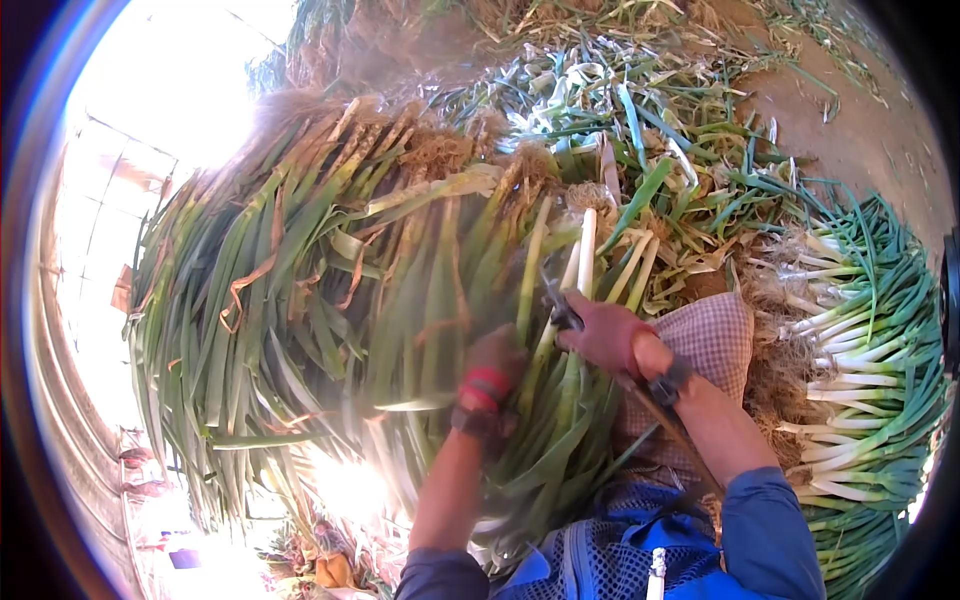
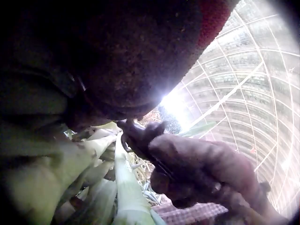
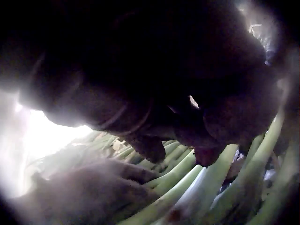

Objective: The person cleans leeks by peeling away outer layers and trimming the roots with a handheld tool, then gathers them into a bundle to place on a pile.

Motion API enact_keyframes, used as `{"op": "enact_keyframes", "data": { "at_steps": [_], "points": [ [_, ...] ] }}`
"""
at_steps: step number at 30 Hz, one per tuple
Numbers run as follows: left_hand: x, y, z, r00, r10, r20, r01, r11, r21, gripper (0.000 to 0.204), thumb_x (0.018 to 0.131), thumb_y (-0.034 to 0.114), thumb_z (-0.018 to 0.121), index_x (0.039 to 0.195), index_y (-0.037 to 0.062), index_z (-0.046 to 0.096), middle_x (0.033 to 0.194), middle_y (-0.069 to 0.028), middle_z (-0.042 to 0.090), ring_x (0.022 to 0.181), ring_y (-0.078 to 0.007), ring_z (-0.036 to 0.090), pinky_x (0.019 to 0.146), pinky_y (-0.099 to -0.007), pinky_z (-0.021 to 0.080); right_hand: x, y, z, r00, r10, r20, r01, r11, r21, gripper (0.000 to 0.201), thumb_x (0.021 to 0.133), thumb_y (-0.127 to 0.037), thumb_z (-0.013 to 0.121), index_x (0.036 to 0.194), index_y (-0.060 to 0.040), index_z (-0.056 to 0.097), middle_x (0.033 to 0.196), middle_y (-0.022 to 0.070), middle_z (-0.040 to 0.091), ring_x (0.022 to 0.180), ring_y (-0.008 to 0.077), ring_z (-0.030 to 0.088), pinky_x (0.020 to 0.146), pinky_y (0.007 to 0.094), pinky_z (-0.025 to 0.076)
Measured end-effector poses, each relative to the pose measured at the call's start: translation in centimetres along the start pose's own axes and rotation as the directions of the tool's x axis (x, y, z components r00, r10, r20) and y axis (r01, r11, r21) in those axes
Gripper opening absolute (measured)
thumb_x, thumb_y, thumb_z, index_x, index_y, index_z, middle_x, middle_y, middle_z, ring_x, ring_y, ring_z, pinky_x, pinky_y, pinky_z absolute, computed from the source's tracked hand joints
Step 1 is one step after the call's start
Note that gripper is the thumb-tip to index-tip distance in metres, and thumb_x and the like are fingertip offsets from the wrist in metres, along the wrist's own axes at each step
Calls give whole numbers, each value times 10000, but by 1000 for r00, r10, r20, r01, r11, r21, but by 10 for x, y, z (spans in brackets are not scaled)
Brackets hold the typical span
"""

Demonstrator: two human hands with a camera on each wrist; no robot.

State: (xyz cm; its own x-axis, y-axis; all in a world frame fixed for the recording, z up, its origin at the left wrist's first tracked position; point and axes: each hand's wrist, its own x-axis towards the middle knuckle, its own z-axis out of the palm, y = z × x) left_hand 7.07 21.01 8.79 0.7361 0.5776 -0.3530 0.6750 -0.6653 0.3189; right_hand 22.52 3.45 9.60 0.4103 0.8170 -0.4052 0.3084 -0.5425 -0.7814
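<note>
Long green onions (image 1: 300, 230) lie in a thick pile, roots toward the far side and leaves toward me. My left hand (image 1: 495, 365), in a reddish glove and blurred, is over the leaves; in the right wrist view its fingers (image 3: 133, 173) reach across the stalks, fairly straight. The gloved right hand (image 1: 607, 335) grips a dark tool (image 1: 556, 298) with a slim metal tip, close beside a pale stalk (image 1: 587, 250). The tool's exact kind is hidden by the fingers. In the left wrist view, the right hand (image 2: 197, 161) is next to a thick stalk (image 2: 126, 187).
At the right, onions with white stems (image 1: 850, 380) lie in a row, roots inward. A checked cloth (image 1: 705, 340) is beside my right forearm, with a brown stick (image 1: 680, 435) across it. Loose stripped leaves (image 1: 600, 110) are heaped beyond. Bare soil (image 1: 840, 130) shows at the far right.
</note>
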Motion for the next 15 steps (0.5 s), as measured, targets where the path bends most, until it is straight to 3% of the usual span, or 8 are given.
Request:
{"op": "enact_keyframes", "data": {
  "at_steps": [2,4,6,7,9,10,12,15],
  "points": [
    [2,-3,2,1000,9,-1,-9,1000,3,552,851,303,695,1329,24,697,1185,-290,721,1149,-428,696,1017,-479,536,29,3,-5,995,24,-97,-22,1000,16,601,947,-352,696,1439,-56,518,1154,279,725,1078,453,704,942,491,543],
    [2,-8,7,1000,19,1,-19,1000,10,540,858,301,696,1326,30,698,1171,-290,722,1135,-432,697,1003,-484,541,52,-6,-18,995,41,-95,-41,999,-1,572,940,-350,691,1403,-50,540,1158,275,726,1091,446,702,942,495,540],
    [0,-13,11,989,127,-76,-127,992,-1,237,913,244,632,1069,68,662,1027,-269,726,996,-493,683,852,-567,537,77,-4,-23,989,97,-110,-97,995,-2,572,920,-349,684,1368,-9,576,1154,262,736,1096,432,711,947,482,544],
    [0,-10,8,988,132,-77,-132,991,0,237,913,244,632,1069,68,662,1027,-269,726,996,-493,683,852,-567,537,91,-2,-23,985,115,-131,-119,993,-21,559,906,-342,683,1345,-6,594,1165,251,738,1098,424,714,946,471,548],
    [-3,-6,4,999,33,0,-33,999,-1,525,870,316,706,1324,51,700,1134,-281,730,1103,-440,697,967,-498,548,106,6,-23,977,124,-175,-126,992,-5,558,904,-344,682,1340,-5,595,1170,252,738,1099,422,714,947,468,550],
    [-5,-8,7,999,32,-3,-32,999,-1,525,870,316,706,1324,51,700,1134,-281,730,1103,-440,697,967,-498,548,111,9,-22,968,131,-216,-132,991,11,557,903,-345,682,1335,-4,596,1176,252,737,1099,419,715,948,464,552],
    [-10,-13,15,994,79,-80,-80,997,-9,410,879,299,703,1223,76,714,1059,-266,739,1029,-461,700,899,-536,551,106,14,-17,969,128,-210,-123,992,36,555,917,-353,686,1335,-4,578,1154,249,740,1079,424,716,932,471,550],
    [-13,-16,24,996,81,-40,-77,993,93,263,895,268,686,1081,82,674,979,-243,739,937,-473,700,825,-580,543,67,13,-11,994,72,-83,-66,995,73,638,944,-388,697,1475,-77,528,1156,273,727,1076,415,716,921,479,547]
  ]
}}
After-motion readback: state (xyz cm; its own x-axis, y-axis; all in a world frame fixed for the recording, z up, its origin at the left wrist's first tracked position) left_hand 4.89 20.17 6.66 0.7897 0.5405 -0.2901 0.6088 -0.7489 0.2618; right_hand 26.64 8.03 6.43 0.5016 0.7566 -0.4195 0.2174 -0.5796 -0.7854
